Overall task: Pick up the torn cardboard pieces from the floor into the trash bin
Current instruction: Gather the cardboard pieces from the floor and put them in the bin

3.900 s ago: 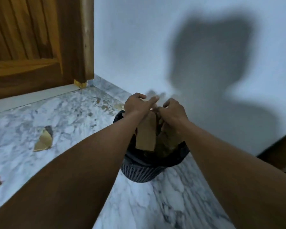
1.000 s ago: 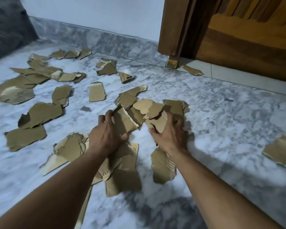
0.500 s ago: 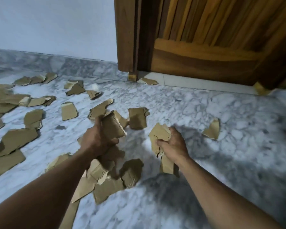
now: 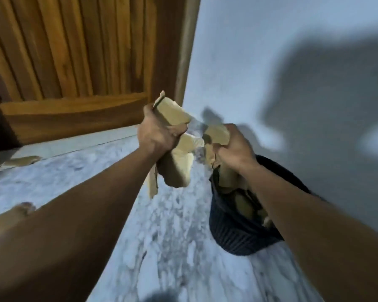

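My left hand (image 4: 156, 134) grips a bundle of torn brown cardboard pieces (image 4: 177, 168) that hangs in the air just left of the bin. My right hand (image 4: 234, 147) grips more cardboard pieces (image 4: 217, 132) above the bin's left rim. The dark ribbed trash bin (image 4: 238, 234) stands on the marble floor against the wall, with brown cardboard scraps (image 4: 241, 199) inside. My right forearm hides much of the bin's opening.
A wooden door (image 4: 74, 62) and its frame fill the upper left. The white wall (image 4: 271, 62) runs behind the bin. Loose cardboard scraps lie by the door threshold (image 4: 22, 161) and beside my left forearm (image 4: 9, 214) on the marble floor (image 4: 172, 247).
Both hands lifted cardboard from the scattered pile on the floor, and the view swung right to the bin. The hands now hold the pieces up by the bin.
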